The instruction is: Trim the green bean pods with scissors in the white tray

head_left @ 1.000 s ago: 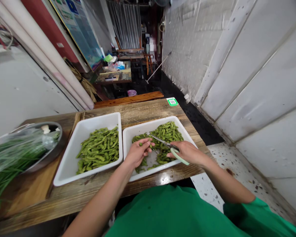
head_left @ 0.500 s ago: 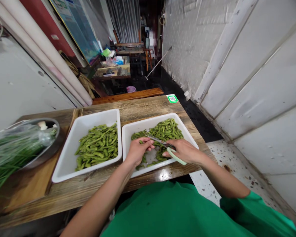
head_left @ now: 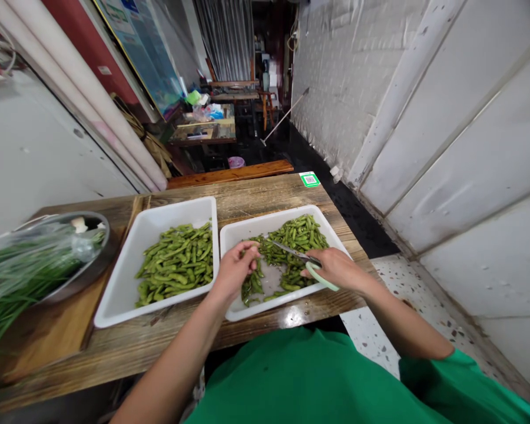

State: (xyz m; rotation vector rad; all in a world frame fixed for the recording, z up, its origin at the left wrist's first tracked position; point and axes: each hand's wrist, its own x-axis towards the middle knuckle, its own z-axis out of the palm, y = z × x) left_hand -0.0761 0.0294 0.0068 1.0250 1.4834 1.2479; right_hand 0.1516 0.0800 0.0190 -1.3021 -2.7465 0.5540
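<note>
My right hand (head_left: 338,270) grips a pair of scissors (head_left: 320,278) with pale green handles, their blades pointing left over the right white tray (head_left: 242,231). Edamame pods (head_left: 305,232) lie heaped along the back and right of that tray, with more at its front left. Over the tray's left side is my left hand (head_left: 237,268), thumb and fingers pinched together; what they hold, if anything, is hidden. The scissor tips are apart from the left fingers. To the left, a second white tray (head_left: 152,222) contains a large pile of edamame pods (head_left: 181,254).
A metal bowl (head_left: 108,244) with bagged green stalks (head_left: 39,265) stands on a wooden board (head_left: 64,330) at the left of the wooden table (head_left: 251,197). A QR-code card (head_left: 310,179) lies at the far right corner. Beyond are a bench (head_left: 234,175) and a mop (head_left: 287,115).
My left hand has moved left, away from the scissor blades. The scissors have shifted slightly right with my right hand. The view has tilted a little.
</note>
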